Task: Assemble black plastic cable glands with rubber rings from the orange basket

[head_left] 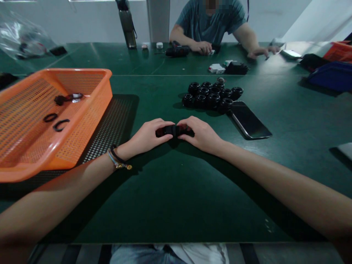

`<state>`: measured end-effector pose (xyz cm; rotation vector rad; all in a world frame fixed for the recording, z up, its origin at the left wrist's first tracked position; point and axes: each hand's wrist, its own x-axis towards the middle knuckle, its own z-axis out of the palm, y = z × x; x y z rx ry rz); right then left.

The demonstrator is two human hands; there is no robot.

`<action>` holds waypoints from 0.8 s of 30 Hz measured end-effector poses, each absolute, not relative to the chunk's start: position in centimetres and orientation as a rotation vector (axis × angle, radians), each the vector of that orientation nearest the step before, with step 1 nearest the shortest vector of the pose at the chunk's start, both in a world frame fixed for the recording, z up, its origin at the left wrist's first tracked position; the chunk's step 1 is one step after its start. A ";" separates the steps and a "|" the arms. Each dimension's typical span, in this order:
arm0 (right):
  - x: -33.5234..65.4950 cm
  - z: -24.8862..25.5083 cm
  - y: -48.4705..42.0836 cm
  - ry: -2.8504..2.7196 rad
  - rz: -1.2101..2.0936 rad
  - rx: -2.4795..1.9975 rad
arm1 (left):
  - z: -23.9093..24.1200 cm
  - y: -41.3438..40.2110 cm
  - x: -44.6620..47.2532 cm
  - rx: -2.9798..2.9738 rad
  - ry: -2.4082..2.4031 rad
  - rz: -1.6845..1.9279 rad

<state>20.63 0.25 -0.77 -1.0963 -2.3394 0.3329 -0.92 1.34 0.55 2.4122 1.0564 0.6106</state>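
Observation:
Both my hands meet at the middle of the green table and grip one small black part [172, 131] between them. My left hand [148, 136] closes its fingers on the part's left end; a bracelet sits on that wrist. My right hand [200, 134] closes on its right end. Just beyond my hands lies a cluster of several black ring-shaped parts [211, 96]. A dark phone [249, 120] lies flat to the right of my right hand.
An orange mesh basket [93, 106] stands tilted at the left, holding a few black rings and a clip. Across the table a person in a teal shirt [210, 22] works with small items. A bottle [128, 24], blue bin [331, 75] and orange bin [341, 50] stand at the back.

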 end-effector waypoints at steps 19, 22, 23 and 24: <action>20.7 -0.6 0.3 -2.360 0.310 -1.104 | 0.6 1.3 -0.9 2.397 1.063 0.596; 20.7 -0.6 0.2 -2.361 0.312 -1.110 | 0.5 1.3 -0.9 2.393 1.061 0.601; 20.7 -0.6 0.2 -2.362 0.315 -1.114 | 0.5 1.4 -0.9 2.393 1.060 0.603; 20.7 -0.6 0.2 -2.363 0.318 -1.119 | 0.5 1.4 -0.9 2.395 1.059 0.605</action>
